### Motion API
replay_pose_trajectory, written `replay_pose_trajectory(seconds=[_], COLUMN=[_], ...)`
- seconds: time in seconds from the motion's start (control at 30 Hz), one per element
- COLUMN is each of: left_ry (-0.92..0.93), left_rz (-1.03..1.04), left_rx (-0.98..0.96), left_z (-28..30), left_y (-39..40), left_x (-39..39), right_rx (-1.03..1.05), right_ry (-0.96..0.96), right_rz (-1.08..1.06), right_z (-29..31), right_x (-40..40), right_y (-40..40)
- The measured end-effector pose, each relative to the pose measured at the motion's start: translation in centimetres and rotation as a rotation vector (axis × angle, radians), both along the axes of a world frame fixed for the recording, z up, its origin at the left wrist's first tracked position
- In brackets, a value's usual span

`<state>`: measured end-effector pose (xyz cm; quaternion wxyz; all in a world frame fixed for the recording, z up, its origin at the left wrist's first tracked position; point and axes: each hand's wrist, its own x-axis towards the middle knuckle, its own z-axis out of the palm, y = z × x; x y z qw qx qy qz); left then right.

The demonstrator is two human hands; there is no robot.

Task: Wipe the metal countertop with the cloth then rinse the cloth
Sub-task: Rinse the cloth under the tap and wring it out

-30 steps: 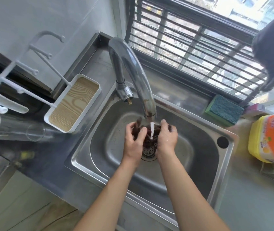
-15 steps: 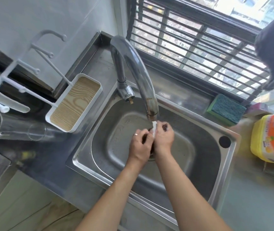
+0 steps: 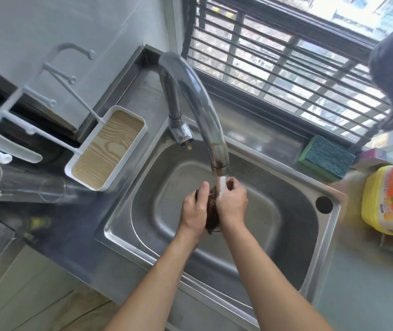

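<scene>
A dark brown cloth (image 3: pixel 212 212) is bunched between my two hands over the middle of the steel sink (image 3: pixel 293 206). My left hand (image 3: pixel 195 211) grips its left side and my right hand (image 3: pixel 232 204) grips its right side, palms facing each other. Water runs from the curved tap (image 3: pixel 197 101) onto the cloth and my right hand. Most of the cloth is hidden between my hands; a strip hangs down toward the drain. The metal countertop (image 3: pixel 143 91) surrounds the sink.
A white tray with a wood-grain base (image 3: pixel 108 149) sits left of the sink. A green-blue sponge (image 3: pixel 326 157) lies on the back ledge by the barred window. A yellow and orange package (image 3: pixel 391 199) stands at the right. Clear glasses (image 3: pixel 23 187) lie at far left.
My hands have pressed the cloth together under the stream, then shifted slightly; the cloth, spread between them a second ago, is now bunched tight with a strip hanging below.
</scene>
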<state>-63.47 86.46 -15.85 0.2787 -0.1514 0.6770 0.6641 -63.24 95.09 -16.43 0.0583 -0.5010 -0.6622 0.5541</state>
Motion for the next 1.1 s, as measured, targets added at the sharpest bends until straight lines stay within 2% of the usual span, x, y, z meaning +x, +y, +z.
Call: replay_pose_trajectory(seconds=[0.07,0.2,0.27,0.33,0.4,0.5,0.6,0.67,0.7,0.8,0.87,0.97,1.03,1.1], left_ry=[0.014,-0.250,-0.223,-0.200,-0.224,-0.243,-0.168,-0.064,-0.016,0.075,0.080,0.007,-0.009,0.051], left_rz=[-0.043,-0.104,-0.039,0.115,0.229,0.197,0.207,0.205,0.200,0.081,0.023,0.168,0.248,0.177], left_rx=[0.022,0.144,0.076,-0.035,-0.039,0.026,-0.048,-0.153,-0.168,0.005,-0.007,-0.215,-0.302,-0.260], left_z=[-0.3,-0.4,-0.6,-0.5,-0.1,0.0,-0.9,-0.8,-0.7,0.6,0.8,0.7,0.4,0.1], left_y=[-0.7,-1.3,-1.3,-1.2,-0.9,-0.2,-0.3,-0.2,0.0,1.3,1.7,1.3,0.7,0.5], left_x=[-0.1,-0.1,-0.7,-1.7,-2.3,-2.1,-1.6,-0.9,-0.2,1.6,0.8,-1.9,-2.7,-2.2], right_rx=[-0.064,-0.250,-0.236,-0.205,-0.170,-0.098,0.067,0.135,0.141,-0.024,-0.047,0.097,0.099,0.081], right_ry=[0.053,0.202,0.182,0.135,0.108,0.154,0.197,0.157,0.092,-0.076,-0.067,0.080,0.144,0.057], right_rz=[-0.076,-0.089,-0.084,-0.163,-0.202,-0.087,0.051,0.117,0.101,-0.119,-0.171,0.039,0.108,0.096], right_z=[-0.6,-0.6,-0.5,-0.8,-1.1,-0.6,0.4,0.5,0.4,-0.1,0.4,2.5,3.0,2.2], right_x=[-0.2,0.1,0.7,1.4,2.2,3.1,3.8,3.2,2.4,0.0,-0.2,1.4,2.0,1.3], right_y=[0.8,1.5,1.8,1.5,0.4,-2.5,-4.6,-4.1,-3.3,-0.1,0.2,-2.9,-4.1,-3.1])
